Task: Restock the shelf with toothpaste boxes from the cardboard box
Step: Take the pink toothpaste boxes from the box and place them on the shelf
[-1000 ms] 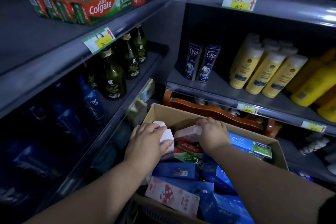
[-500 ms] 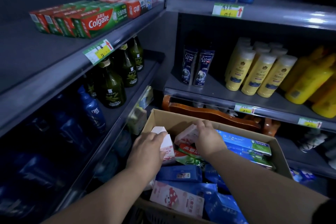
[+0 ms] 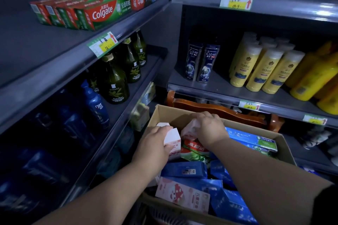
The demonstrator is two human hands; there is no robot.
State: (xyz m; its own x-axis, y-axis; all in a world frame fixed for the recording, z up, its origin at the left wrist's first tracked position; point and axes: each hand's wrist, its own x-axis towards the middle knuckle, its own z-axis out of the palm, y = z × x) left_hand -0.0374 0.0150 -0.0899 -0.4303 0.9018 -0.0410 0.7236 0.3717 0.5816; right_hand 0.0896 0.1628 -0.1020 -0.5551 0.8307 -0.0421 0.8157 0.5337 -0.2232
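An open cardboard box (image 3: 285, 142) at the lower middle holds several toothpaste boxes, blue, green and pink-and-white. My left hand (image 3: 155, 144) grips a white and pink toothpaste box (image 3: 172, 141) standing on end inside it. My right hand (image 3: 208, 128) grips the end of a second pale pink box (image 3: 189, 129) just to the right. A red and green Colgate box (image 3: 193, 150) lies under both. On the upper left shelf (image 3: 60, 47) sits a row of Colgate boxes (image 3: 102, 12).
Green bottles (image 3: 114, 80) and blue bottles (image 3: 95, 104) fill the lower left shelves. Clear shampoo bottles (image 3: 201, 64) and yellow bottles (image 3: 263, 67) stand on the right shelf. A brown wooden chair back (image 3: 215, 109) is behind the cardboard box.
Both hands have closed more firmly on their boxes and lifted them slightly. The view has tilted down a little.
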